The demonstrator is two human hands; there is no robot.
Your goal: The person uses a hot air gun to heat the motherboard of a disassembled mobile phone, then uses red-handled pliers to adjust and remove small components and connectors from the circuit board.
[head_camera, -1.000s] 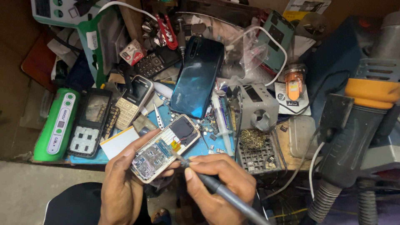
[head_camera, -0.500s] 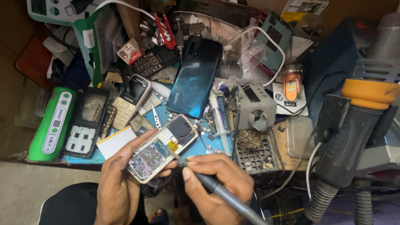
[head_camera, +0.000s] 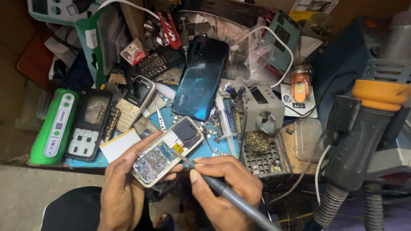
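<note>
My left hand [head_camera: 122, 188] holds an opened small keypad phone [head_camera: 165, 149] with its circuit board and a dark square part exposed. My right hand [head_camera: 227, 188] grips a grey soldering iron [head_camera: 233, 196] like a pen, and its tip touches the board near a yellow spot at the phone's right edge. Both hands hover over the front edge of a cluttered blue work mat [head_camera: 205, 149].
A dark teal smartphone [head_camera: 201, 83] lies face down behind the hands. A beige keypad phone [head_camera: 135, 102], a black phone frame [head_camera: 92, 124] and a green device [head_camera: 55, 126] sit at left. A grey iron stand with brass wool [head_camera: 259, 141] is right of the mat, a hot-air tool [head_camera: 364, 132] far right.
The view has shifted slightly; the hands, phone and iron tip stay in nearly the same pose on the board.
</note>
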